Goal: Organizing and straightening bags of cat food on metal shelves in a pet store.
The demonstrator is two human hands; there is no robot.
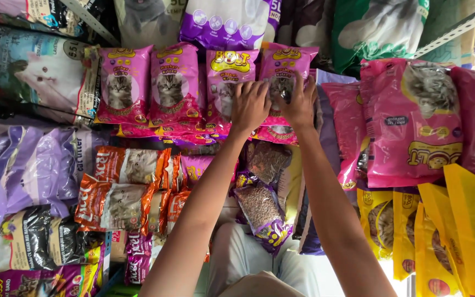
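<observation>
A row of pink cat-food bags with kitten pictures stands on a shelf ahead of me. My left hand [250, 104] rests on the third pink bag [222, 71], fingers curled against its front. My right hand [299, 102] presses on the fourth pink bag [281, 66], fingers spread over its picture. Both forearms reach up from the bottom of the view. Below my arms lies a clear bag of brown kibble with purple trim [262, 212].
Orange cat-food bags [130, 187] are stacked lower left, purple and white sacks [23, 170] at far left. A large pink bag [413, 121] leans at right, and yellow bags [452, 231] stand lower right. Big sacks [232, 22] line the top.
</observation>
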